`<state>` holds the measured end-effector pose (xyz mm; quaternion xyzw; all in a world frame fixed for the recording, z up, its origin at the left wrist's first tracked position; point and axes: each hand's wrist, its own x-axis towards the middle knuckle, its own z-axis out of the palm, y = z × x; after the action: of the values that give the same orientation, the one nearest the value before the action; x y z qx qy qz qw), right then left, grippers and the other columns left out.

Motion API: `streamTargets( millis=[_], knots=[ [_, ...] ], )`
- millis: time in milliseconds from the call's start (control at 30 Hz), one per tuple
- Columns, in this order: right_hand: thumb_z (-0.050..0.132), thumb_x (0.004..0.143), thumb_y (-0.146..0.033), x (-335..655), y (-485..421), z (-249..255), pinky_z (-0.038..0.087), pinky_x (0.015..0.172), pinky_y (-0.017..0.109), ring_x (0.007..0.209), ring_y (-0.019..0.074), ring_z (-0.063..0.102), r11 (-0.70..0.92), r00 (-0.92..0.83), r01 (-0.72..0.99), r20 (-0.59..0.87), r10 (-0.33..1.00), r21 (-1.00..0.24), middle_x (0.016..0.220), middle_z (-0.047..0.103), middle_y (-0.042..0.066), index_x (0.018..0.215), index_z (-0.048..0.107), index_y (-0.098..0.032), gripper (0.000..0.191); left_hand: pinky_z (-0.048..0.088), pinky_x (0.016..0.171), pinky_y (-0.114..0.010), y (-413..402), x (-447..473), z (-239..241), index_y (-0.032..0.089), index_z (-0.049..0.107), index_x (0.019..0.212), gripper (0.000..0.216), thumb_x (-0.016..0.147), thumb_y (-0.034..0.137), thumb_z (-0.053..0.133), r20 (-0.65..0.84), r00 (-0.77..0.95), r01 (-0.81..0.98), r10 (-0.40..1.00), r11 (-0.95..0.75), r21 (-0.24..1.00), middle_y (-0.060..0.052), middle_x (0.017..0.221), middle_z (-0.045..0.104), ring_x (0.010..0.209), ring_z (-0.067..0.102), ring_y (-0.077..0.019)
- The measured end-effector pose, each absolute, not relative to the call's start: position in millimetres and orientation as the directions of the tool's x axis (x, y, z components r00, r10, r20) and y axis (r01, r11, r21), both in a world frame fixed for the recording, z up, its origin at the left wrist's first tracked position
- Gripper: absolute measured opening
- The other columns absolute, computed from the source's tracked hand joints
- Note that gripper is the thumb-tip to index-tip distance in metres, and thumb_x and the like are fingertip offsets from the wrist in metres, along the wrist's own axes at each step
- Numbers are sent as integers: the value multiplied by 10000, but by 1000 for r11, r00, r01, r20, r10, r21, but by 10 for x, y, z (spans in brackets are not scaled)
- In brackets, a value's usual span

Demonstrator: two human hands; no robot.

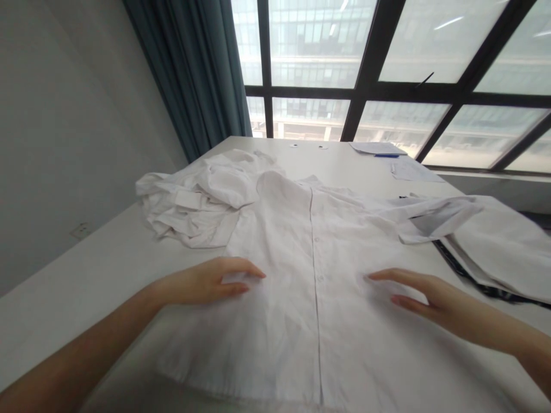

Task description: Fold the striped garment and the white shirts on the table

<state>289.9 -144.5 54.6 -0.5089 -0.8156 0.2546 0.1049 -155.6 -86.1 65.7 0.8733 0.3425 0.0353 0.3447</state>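
Observation:
A white button-up shirt (288,258) lies spread on the table with its button front facing up and its collar at the far end. My left hand (210,280) is over the shirt's left side, thumb and fingers apart, with nothing held. Over the right side is my right hand (417,292), its thumb and index finger parted and no cloth pinched between them. Whether the fingertips press on the cloth or hover just above it, I cannot tell. The shirt's right sleeve stretches out toward the folded white cloth at the right.
Crumpled white garments (202,195) are heaped at the left beyond my left hand. Folded white cloth (508,246) lies at the right over something black. Papers (376,148) and a blue pen (386,155) rest near the far edge of the white table (107,252), by the windows.

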Motion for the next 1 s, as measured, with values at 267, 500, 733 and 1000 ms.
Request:
streamTargets(
  millis=[267, 500, 733, 1000],
  knots=[
    [543, 870, -467, 3169, -378, 783, 518, 828, 428, 964, 290, 670, 327, -225, 873, 296, 928, -362, 1054, 732, 62, 930, 730, -285, 268, 469, 946, -300, 93, -1138, 803, 203, 703, 1059, 286, 913, 329, 492, 86, 522, 675, 849, -472, 567, -32, 1092, 726, 1022, 659, -196],
    [466, 924, -307, 3004, 756, 742, 486, 877, 397, 973, 262, 661, 106, 47, 906, 346, 937, -410, 1073, 731, 101, 1040, 719, -193, 301, 406, 1016, -259, 1420, -658, 738, 180, 613, 1244, 370, 958, 195, 379, 372, 100, 851, 923, -273, 448, -50, 1294, 639, 1187, 577, -164],
    [549, 884, -258, 2541, 1519, 278, 476, 878, 345, 996, 227, 661, 10, 65, 909, 167, 984, -416, 1113, 726, 110, 1139, 685, -161, 305, 294, 1058, -487, 1819, -282, 292, 186, 659, 1138, 372, 946, 439, 466, 324, 0, 937, 946, -113, 330, -135, 1173, 674, 1167, 557, -304],
    [629, 826, -445, 2249, 1830, 132, 387, 952, 481, 1064, 288, 609, -71, 96, 918, 44, 994, -389, 1068, 728, 82, 1011, 723, -242, 291, 222, 1091, -442, 1732, -174, -40, 229, 600, 1226, 353, 906, 365, 538, 361, 68, 956, 930, -165, 244, -115, 1247, 576, 1182, 511, -270]
  ],
)
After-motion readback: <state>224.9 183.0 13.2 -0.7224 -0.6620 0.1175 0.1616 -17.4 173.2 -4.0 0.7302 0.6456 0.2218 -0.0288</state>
